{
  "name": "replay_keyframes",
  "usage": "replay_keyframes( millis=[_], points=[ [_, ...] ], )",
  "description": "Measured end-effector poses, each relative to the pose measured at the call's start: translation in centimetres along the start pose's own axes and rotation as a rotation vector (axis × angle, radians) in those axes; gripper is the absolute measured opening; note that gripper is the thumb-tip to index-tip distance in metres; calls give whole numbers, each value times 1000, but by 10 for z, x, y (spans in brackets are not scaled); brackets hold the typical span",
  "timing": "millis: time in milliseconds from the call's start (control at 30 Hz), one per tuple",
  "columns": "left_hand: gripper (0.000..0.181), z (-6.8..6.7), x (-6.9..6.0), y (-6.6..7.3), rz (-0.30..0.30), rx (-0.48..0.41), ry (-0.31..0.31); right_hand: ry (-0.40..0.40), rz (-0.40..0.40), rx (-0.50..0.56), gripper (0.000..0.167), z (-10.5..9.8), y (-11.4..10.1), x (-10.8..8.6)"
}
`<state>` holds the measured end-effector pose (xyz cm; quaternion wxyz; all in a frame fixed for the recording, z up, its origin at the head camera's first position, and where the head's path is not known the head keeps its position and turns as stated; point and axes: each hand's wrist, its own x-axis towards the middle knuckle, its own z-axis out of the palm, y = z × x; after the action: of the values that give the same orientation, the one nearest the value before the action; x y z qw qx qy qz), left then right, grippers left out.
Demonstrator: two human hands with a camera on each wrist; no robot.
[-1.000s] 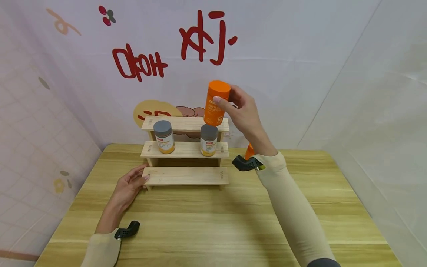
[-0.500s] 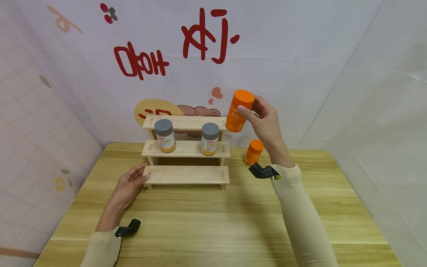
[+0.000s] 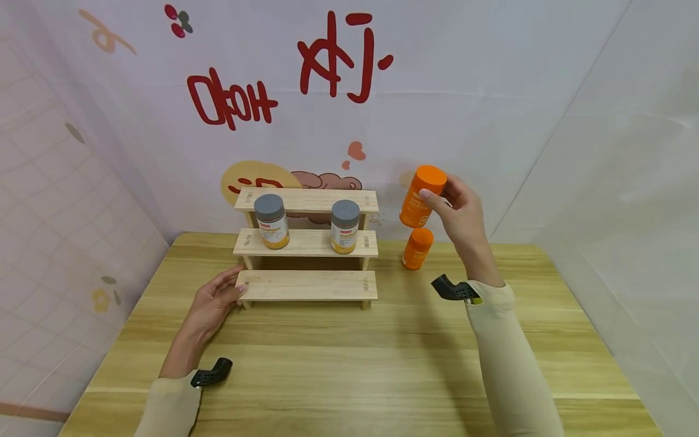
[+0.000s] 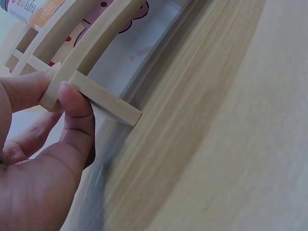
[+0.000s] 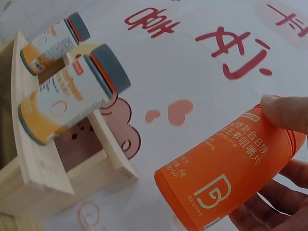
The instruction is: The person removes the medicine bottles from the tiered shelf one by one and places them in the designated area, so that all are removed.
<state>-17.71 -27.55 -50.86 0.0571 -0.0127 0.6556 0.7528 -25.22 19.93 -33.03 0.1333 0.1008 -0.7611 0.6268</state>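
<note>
Precariously, an orange jar (image 3: pixel 416 207) is leaning in midair to the right of a wooden rack (image 3: pixel 306 285), with the person's right hand (image 3: pixel 464 213) gripping it high, thumb pressing just below the cap and fingers curling behind. That hold is leaving the lower body unsupported, so a slackening thumb could be letting the jar swing or slip. Directly below in the head view, a second orange jar (image 3: pixel 417 250) is standing upright on the surface (image 3: pixel 306 376); whether the two are touching is proving impossible to tell, but a low pass could be knocking the standing one over. Any set-down at this tilt would be landing edge first, risking a topple. Leftward, a nearer grey-lidded jar (image 3: pixel 345 229) and a farther grey-lidded jar (image 3: pixel 272 223) are standing on the rack's middle step, where a careless sideways sweep could be tipping the nearer one off its narrow board. Farther out, the left hand (image 3: pixel 212 306) is pinching the left end of the bottom board between thumb and fingers, and a sudden tug there could be rocking the rack, spilling both grey-lidded jars
</note>
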Motion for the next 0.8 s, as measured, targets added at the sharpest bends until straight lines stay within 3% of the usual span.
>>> replay_keyframes(
  millis=[800],
  points=[
    [63,0,-2,2,2,12,3,102,120,4,52,-63,68,-24]
  ],
)
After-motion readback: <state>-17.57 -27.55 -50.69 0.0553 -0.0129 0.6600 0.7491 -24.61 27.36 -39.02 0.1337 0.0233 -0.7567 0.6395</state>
